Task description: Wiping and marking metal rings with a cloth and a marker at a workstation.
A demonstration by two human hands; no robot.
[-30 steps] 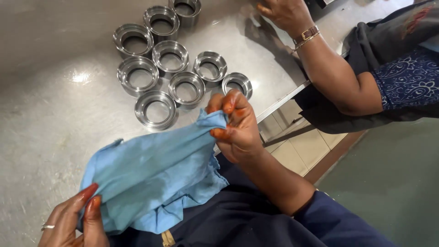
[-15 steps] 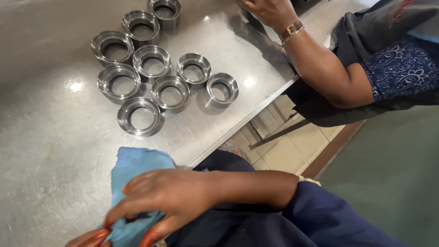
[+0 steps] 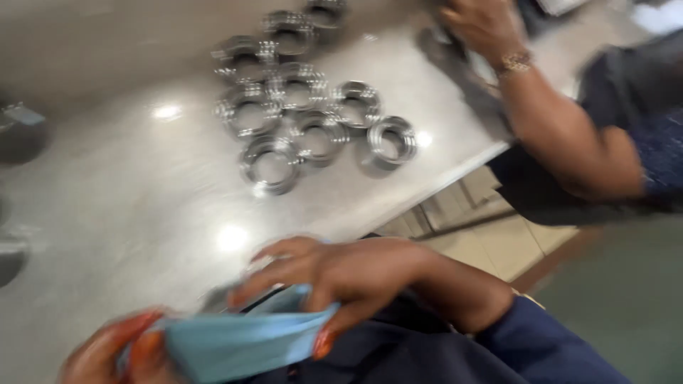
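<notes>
A light blue cloth [image 3: 235, 341] is folded into a narrow band at the bottom of the view, held between both of my hands. My right hand [image 3: 334, 274] pinches its right end with the fingers spread over the top. My left hand [image 3: 117, 352] grips the left end at the lower left. Both hands have orange nails. Several shiny metal rings [image 3: 306, 107] lie grouped on the grey table [image 3: 107, 185] beyond my hands, untouched. The frame is blurred by motion.
Another person's arm [image 3: 562, 128] with a gold bracelet reaches onto the table's far right corner. The table edge runs diagonally at the right, with tiled floor [image 3: 498, 235] below it. Dark objects [image 3: 21, 135] sit at the left edge.
The cloth, spread wide a second ago, is now gathered into a folded strip. My right hand crossed leftward over it. The view shifted, so the rings now appear further right.
</notes>
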